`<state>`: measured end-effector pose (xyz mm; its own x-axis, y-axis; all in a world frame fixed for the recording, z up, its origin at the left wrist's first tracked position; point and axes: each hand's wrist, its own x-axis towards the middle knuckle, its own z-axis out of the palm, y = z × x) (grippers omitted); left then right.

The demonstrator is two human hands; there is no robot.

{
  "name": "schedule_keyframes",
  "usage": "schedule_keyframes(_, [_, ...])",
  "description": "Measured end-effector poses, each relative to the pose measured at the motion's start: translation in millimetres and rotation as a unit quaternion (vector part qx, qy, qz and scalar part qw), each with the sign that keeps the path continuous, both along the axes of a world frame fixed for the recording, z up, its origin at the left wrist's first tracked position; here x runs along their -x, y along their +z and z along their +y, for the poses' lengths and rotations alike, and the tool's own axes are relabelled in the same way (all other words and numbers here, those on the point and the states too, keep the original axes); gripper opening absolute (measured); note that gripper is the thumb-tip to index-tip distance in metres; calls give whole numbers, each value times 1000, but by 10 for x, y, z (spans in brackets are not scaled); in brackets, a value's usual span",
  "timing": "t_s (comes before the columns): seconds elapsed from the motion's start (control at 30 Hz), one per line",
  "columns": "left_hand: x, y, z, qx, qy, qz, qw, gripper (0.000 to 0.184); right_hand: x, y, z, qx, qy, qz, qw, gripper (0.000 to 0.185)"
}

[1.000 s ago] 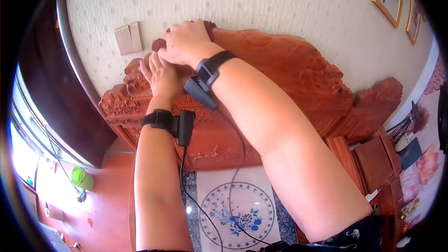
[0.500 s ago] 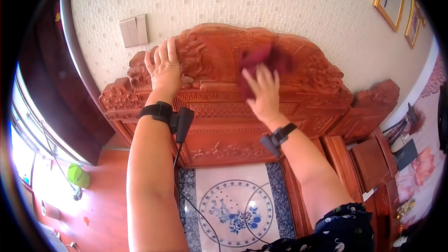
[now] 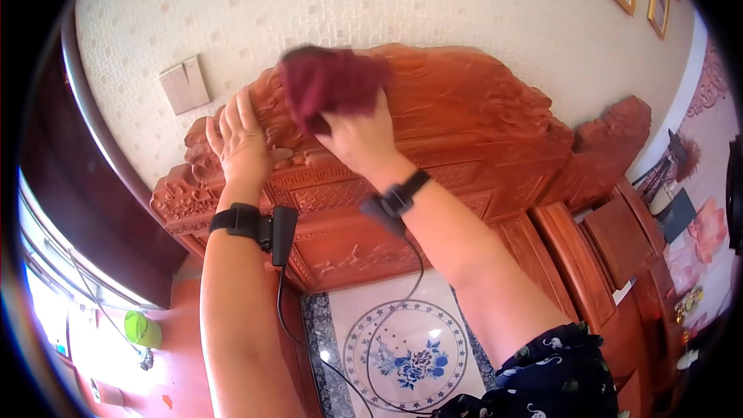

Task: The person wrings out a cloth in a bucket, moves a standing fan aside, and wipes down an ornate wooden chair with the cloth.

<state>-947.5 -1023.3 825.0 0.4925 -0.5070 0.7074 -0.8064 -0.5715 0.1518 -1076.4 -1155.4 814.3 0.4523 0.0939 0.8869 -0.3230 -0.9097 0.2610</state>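
Note:
My right hand (image 3: pixel 360 133) presses a dark red cloth (image 3: pixel 331 85) against the upper left part of a carved reddish wooden backrest (image 3: pixel 449 97). The cloth is bunched, slightly blurred, and covers most of the fingers. To its left, my left hand (image 3: pixel 241 143) lies with fingers spread on the carved edge of the backrest, holding nothing. Both wrists carry black straps with small devices, and cables hang from them.
On the patterned wall a switch plate (image 3: pixel 185 85) sits just left of the backrest. Below is a white seat panel (image 3: pixel 360 302) with a blue flower design. A green bin (image 3: pixel 143 329) stands on the floor at left, and a wooden cabinet (image 3: pixel 619 240) at right.
My right hand has swept the cloth leftward across the backrest, close to my left hand. My left hand stays on the carved edge while the whole view has shifted somewhat.

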Motion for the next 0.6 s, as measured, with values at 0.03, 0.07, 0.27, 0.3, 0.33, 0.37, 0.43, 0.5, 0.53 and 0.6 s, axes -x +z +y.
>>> schedule_keyframes(0.03, [12, 3, 0, -1, 5, 2, 1000, 121, 123, -241, -91, -14, -44, 26, 999, 50])
schedule_keyframes(0.07, [20, 9, -2, -6, 9, 7, 1000, 123, 230, -362, -112, -61, -1, -30, 998, 51])
schedule_keyframes(0.27, [25, 6, -19, -6, 15, 9, 1000, 123, 256, -330, -239, -87, -53, 42, 994, 49])
schedule_keyframes(0.3, [16, 3, -18, -8, 15, 6, 1000, 123, 156, -90, -112, -48, -79, 26, 995, 51])
schedule_keyframes(0.33, [10, -11, -13, -2, 9, 5, 1000, 123, 64, 172, -9, -12, -67, -6, 998, 51])
schedule_keyframes(0.37, [7, -10, -15, 6, 3, 5, 1000, 123, 1, 328, 68, -43, -76, 45, 995, 55])
schedule_keyframes(0.43, [6, 8, 1, -8, 7, 2, 1000, 123, -73, 564, 72, -17, 18, 5, 1000, 56])
schedule_keyframes(0.5, [17, 10, 7, -5, -4, 15, 1000, 123, 47, 494, -15, -12, 78, -5, 997, 51])
schedule_keyframes(0.53, [23, 11, 11, -5, -4, 13, 1000, 123, 106, 382, -90, -24, 62, 2, 998, 50])
schedule_keyframes(0.6, [36, 17, 6, -8, 2, 12, 1000, 123, 304, 37, -263, -42, 11, 12, 999, 46])
